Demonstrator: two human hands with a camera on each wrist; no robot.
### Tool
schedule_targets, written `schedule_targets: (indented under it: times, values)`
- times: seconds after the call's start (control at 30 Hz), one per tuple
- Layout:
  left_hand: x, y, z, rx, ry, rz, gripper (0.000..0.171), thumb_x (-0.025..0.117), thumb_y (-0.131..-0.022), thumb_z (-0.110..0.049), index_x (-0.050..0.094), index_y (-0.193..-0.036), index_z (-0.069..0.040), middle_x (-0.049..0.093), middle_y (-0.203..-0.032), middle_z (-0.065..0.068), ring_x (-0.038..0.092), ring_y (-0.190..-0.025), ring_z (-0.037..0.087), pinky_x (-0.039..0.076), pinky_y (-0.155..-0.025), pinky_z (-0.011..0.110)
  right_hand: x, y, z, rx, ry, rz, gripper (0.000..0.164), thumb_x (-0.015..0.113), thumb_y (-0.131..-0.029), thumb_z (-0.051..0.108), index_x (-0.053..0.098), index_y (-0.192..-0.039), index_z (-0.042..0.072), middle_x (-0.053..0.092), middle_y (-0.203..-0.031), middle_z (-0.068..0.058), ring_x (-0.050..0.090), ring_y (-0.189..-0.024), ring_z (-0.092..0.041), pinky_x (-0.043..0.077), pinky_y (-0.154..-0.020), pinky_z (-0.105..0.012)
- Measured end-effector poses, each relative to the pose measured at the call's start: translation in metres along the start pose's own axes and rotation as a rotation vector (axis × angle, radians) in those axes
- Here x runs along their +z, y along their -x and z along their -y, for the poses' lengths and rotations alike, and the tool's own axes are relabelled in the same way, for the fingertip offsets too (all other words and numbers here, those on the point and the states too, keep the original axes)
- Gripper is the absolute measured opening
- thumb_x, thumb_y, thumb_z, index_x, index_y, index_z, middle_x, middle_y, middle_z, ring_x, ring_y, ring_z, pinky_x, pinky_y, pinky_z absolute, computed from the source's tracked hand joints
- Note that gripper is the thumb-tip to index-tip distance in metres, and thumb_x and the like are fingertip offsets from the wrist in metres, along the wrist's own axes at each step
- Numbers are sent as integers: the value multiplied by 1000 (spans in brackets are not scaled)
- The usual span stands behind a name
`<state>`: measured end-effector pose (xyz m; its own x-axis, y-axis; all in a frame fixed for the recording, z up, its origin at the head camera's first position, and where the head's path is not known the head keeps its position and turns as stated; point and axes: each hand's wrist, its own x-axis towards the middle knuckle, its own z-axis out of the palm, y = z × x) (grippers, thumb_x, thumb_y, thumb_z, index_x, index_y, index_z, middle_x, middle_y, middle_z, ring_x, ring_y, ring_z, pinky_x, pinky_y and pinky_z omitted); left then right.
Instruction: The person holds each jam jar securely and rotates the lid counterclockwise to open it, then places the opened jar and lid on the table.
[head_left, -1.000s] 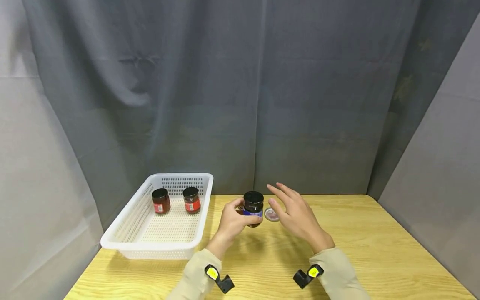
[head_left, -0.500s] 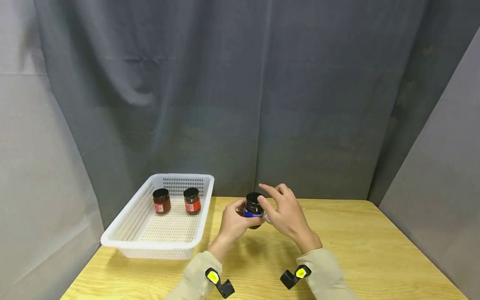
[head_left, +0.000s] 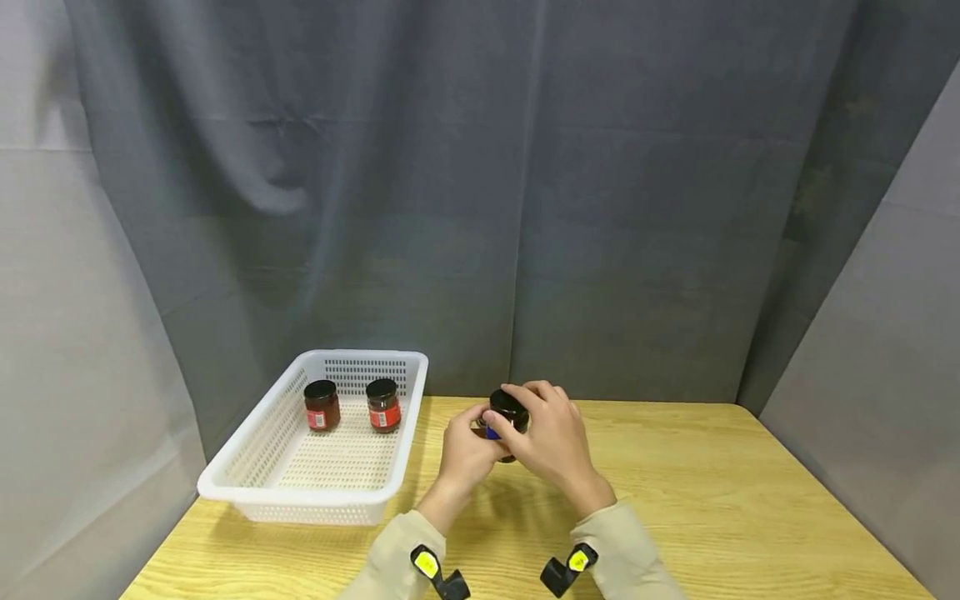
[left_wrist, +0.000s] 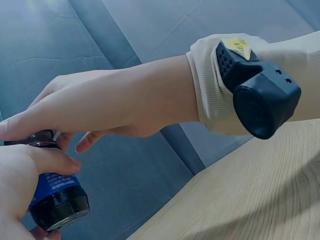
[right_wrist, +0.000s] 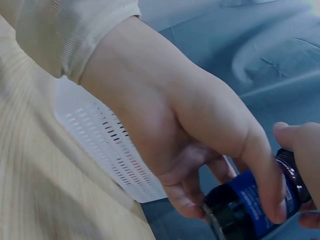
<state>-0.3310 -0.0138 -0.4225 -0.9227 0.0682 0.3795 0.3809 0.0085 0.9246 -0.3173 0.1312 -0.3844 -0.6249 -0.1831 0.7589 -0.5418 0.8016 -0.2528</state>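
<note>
A dark glass jar (head_left: pixel 506 433) with a blue label and black lid (head_left: pixel 510 406) is held slightly tilted above the wooden table. My left hand (head_left: pixel 467 452) grips its body from the left; the left wrist view shows the thumb across the blue-labelled jar (left_wrist: pixel 59 189). My right hand (head_left: pixel 553 440) has come over the top, with thumb and fingers curled round the lid. In the right wrist view, the left hand (right_wrist: pixel 200 125) wraps the jar (right_wrist: pixel 250 202), and the right hand (right_wrist: pixel 306 145) is at the lid end. Much of the lid is hidden by the right fingers.
To the left stands a white perforated plastic basket (head_left: pixel 206 483) on the wooden table (head_left: pixel 712 500). Inside it are two dark red jars with black lids, a left jar (head_left: pixel 322 407) and a right jar (head_left: pixel 383 406). A grey curtain (head_left: pixel 630 208) hangs behind the table.
My right hand has moved left from beside the jar and taken hold of its lid. A round, shiny disc seen right of the jar is now hidden. The left hand keeps its grip.
</note>
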Motion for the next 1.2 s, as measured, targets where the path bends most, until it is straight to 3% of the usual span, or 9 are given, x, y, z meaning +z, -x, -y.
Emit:
schedule_targets:
  times: [0.33,0.5,0.67,0.73,0.9,1.2]
  values:
    - [-1,0,1,-28,-16,3,33,88,-76,-7,79,-107,-13,70,-97,6,70,-74,21,61,-64,37,5,0,3,-12,-65,-172,44,84,-87,39,78,-121,11,77,-106,-9,72,-86,-31,53,-79,-54]
    - [-2,0,2,-22,8,22,38,88,-76,-5,79,-112,-11,73,-101,8,72,-79,24,62,-66,37,6,0,4,-37,-120,-201,39,86,-85,32,80,-116,10,78,-101,-7,72,-82,-28,52,-78,-53]
    - [-5,-1,2,-40,52,49,47,88,-76,-2,77,-122,-9,73,-106,10,71,-85,27,62,-68,39,7,0,4,-58,-158,-200,31,87,-83,27,82,-107,7,76,-95,-8,70,-82,-29,53,-79,-52]
    - [-6,1,-4,-48,66,58,50,88,-76,-1,76,-124,-8,72,-106,11,70,-86,28,62,-68,39,7,0,3,-56,-180,-197,29,88,-83,25,83,-104,7,77,-96,-10,71,-85,-31,53,-85,-54]
    - [-10,-1,-3,-53,27,76,54,91,-73,-7,77,-125,-15,72,-103,7,70,-87,27,62,-69,38,7,1,2,-37,-248,-190,26,89,-82,22,84,-102,7,77,-99,-14,72,-97,-35,43,-101,-65]
    - [-12,-5,4,-59,-10,93,56,95,-68,-8,79,-120,-22,71,-97,5,68,-85,26,60,-71,37,4,5,-3,52,-336,-94,28,90,-82,26,84,-106,14,78,-102,-4,68,-109,-36,51,-88,-59]
